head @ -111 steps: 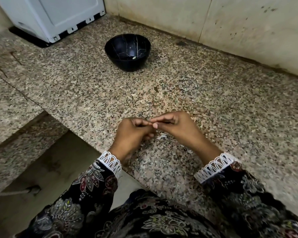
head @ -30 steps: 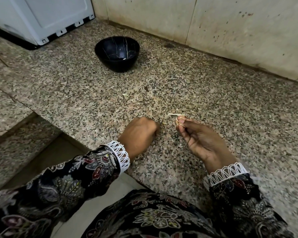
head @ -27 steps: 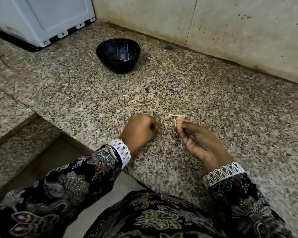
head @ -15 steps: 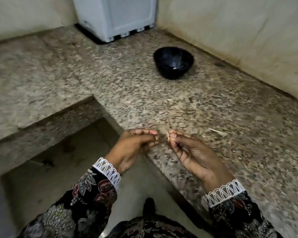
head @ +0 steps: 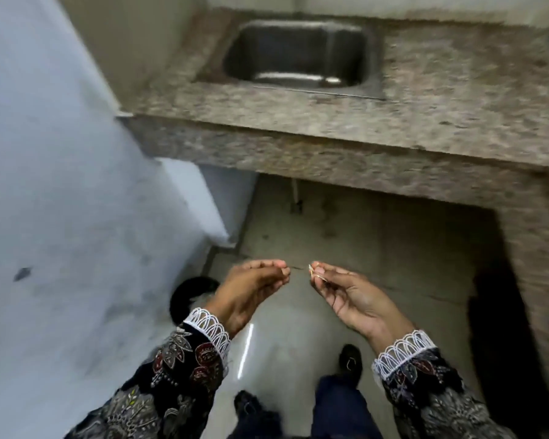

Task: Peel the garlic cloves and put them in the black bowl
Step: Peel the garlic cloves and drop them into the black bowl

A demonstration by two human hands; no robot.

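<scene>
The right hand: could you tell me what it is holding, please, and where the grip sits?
The right hand pinches a small pale scrap, probably garlic skin, at its fingertips; which part of it cannot be told.

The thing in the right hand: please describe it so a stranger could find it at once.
Start from the steel sink in the granite counter, then look down to the two hands over the floor. The right hand pinches a small pale sliver at its fingertips; the left hand shows nothing so light.

Head view, down toward floor
</scene>
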